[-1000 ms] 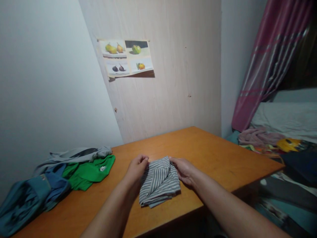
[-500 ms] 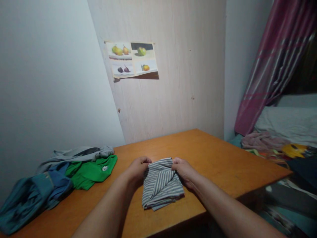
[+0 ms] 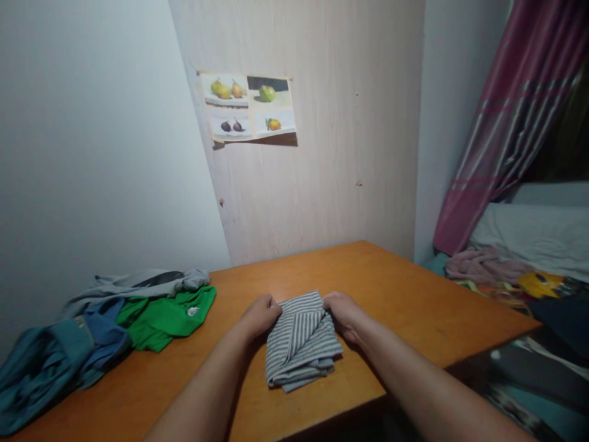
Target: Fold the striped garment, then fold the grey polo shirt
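A folded cloth garment with grey and white stripes [image 3: 301, 344] lies on the wooden table [image 3: 368, 288], near its front edge. One flap crosses its top at a slant, and loose layers show at the near end. My left hand [image 3: 261, 316] is closed at the far left side of the striped garment, thumb on the cloth. At its far right corner, my right hand [image 3: 343, 313] is closed on the cloth, its fingertips partly hidden behind the hand.
On the table's left lie a green garment [image 3: 168, 316], a grey one [image 3: 138, 283] and blue-teal clothes [image 3: 50, 362] in a heap. A fruit picture sheet [image 3: 248, 107] hangs on the wall. Right of the table are a pink curtain [image 3: 488, 135] and piled bedding [image 3: 488, 267].
Both hands have shifted slightly at the far corners of the striped garment. Its far edge looks flatter, and the left thumb now lies over the cloth. The view has tilted a little.
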Tool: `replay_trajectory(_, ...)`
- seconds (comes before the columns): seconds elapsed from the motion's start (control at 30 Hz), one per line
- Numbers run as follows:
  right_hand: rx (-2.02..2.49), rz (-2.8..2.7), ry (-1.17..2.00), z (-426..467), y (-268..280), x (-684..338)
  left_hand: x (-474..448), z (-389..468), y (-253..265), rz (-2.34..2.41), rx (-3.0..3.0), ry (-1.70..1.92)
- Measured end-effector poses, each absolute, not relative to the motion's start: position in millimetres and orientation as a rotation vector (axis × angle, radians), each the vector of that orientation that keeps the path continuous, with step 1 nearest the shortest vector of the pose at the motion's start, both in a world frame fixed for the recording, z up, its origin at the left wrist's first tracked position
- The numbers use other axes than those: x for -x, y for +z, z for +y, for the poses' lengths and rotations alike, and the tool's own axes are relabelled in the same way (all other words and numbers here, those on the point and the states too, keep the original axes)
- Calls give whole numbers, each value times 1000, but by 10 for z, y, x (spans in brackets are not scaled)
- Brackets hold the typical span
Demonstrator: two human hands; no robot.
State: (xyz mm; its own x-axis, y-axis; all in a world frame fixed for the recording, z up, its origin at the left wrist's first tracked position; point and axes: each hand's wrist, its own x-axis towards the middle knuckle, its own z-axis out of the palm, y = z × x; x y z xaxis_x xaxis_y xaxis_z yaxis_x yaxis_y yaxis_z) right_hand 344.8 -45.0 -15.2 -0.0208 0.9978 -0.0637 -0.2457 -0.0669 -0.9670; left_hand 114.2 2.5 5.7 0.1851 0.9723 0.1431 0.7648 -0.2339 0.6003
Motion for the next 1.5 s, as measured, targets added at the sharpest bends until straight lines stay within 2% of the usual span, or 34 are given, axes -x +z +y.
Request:
replay_trajectory(0.2, 1093, -1082, 1424, -580, -114, -3561, -1195, -269, 140, 1726, -2398, 854)
replay_trajectory(0.43, 1078, -1014, 1468, -764, -36, -3573, -1288, -601, 172, 1583, -2619, 784)
replay_trajectory(0.67, 1040, -775, 1653, -742, 47, -3459, -1415, -745, 120, 1190, -2213, 930)
replay_trajectory(0.93, 907, -960, 1636, -687, 403, -3039, -1509, -1068, 334, 797, -1336, 1016)
replay_trajectory(1.2, 907, -1124, 1720, -638, 773, -2344, -934, -1306, 553, 748, -978, 1117)
replay_trajectory(1.5, 1001, -1178, 1798, -579, 488, -1448, -224, -1519, 323, 876, -840, 1176)
